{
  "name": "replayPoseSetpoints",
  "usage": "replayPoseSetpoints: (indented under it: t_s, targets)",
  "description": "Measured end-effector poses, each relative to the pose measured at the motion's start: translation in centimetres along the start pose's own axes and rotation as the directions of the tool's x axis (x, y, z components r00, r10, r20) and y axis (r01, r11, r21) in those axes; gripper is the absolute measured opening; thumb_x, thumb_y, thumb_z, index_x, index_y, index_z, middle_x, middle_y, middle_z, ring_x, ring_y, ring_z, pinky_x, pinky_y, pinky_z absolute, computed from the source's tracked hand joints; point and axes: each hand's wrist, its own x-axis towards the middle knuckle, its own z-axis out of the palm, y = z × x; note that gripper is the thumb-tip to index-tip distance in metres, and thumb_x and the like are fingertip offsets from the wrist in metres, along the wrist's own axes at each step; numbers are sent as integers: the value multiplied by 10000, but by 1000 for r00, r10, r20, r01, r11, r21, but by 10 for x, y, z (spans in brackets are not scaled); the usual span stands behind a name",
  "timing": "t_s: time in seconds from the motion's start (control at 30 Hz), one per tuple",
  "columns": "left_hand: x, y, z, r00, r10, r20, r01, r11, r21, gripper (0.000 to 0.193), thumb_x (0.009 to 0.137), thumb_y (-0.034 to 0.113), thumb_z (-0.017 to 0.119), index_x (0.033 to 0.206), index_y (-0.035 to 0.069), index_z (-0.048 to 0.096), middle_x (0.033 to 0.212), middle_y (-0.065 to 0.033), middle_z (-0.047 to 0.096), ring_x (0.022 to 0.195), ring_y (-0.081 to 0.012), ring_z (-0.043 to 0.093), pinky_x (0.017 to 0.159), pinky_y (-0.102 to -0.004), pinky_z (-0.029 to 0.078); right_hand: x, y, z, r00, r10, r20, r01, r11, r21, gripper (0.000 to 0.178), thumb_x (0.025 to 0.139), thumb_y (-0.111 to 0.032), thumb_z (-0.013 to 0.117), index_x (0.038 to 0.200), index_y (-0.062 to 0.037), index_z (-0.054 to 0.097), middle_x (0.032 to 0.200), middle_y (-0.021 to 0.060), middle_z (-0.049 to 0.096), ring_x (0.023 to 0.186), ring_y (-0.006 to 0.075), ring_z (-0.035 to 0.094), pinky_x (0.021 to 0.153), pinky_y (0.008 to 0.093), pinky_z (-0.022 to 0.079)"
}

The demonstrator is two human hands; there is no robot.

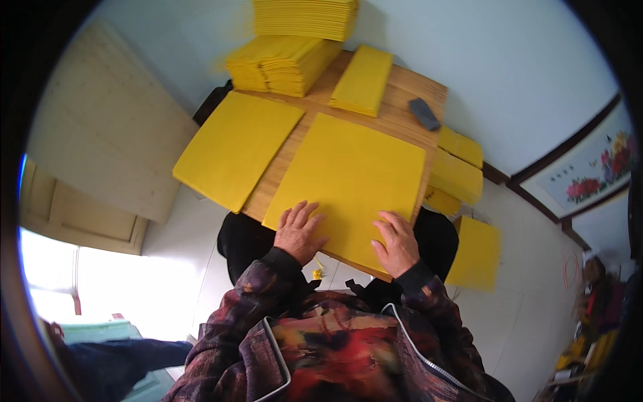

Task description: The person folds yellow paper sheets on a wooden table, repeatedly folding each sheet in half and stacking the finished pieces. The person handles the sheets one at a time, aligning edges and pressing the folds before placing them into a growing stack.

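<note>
A large yellow sheet of paper (355, 174) lies flat on the wooden table in front of me, its near edge close to my body. My left hand (299, 232) rests on its near left part, palm down with the fingers spread. Lying on the near right part is my right hand (396, 244), fingers apart and thumb pointing inward. Neither hand grips anything. Left of this sheet, a stack of yellow sheets (240, 149) reaches over the table's left edge. Whether the sheet under my hands is single or layered, I cannot tell.
Folded yellow paper stands in a thick pile (281, 65) at the far left of the wooden table (415, 84). Beside it lie a narrow folded stack (362, 79) and a dark grey block (424, 114). Yellow bundles (455, 175) stand right of the table; a framed picture (589, 167) leans farther right.
</note>
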Motion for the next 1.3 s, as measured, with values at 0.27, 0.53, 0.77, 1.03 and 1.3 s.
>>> replayPoseSetpoints:
  t_s: [0.27,0.53,0.77,1.03,1.3]
  targets:
    - [-2,-1,1,1000,-3,5,3,999,33,641,747,364,737,1317,169,520,1478,-103,369,1387,-339,295,1119,-513,227,1,14,-20,989,33,142,-20,996,-90,788,643,-297,822,1305,-65,463,1387,222,373,1298,431,331,1057,500,314]
    - [-9,38,1,973,185,136,-184,983,-21,785,735,421,742,1424,265,400,1526,-91,290,1409,-316,261,1137,-518,187,-6,16,-49,816,366,448,-243,920,-308,1210,537,-429,879,1503,-301,161,1571,160,-36,1389,535,92,1082,661,190]
    - [-10,34,4,969,215,123,-213,977,-33,828,700,367,773,1427,235,400,1529,-111,282,1407,-331,257,1135,-504,188,-5,15,-50,799,414,436,-256,890,-377,1228,531,-432,880,1508,-332,144,1575,153,-65,1373,566,81,1064,679,204]
    - [-8,37,0,971,167,171,-160,986,-50,819,675,305,789,1407,263,425,1519,-109,305,1400,-340,268,1126,-527,192,4,9,-52,772,424,474,-218,876,-430,1288,513,-422,901,1519,-322,103,1575,149,-89,1365,583,75,1022,718,238]
    - [-8,36,1,968,187,167,-184,982,-34,828,662,278,784,1410,247,430,1523,-113,299,1403,-339,265,1114,-546,199,11,13,-53,691,473,547,-280,872,-400,1312,500,-434,904,1519,-322,85,1566,171,-116,1356,603,70,1011,725,250]
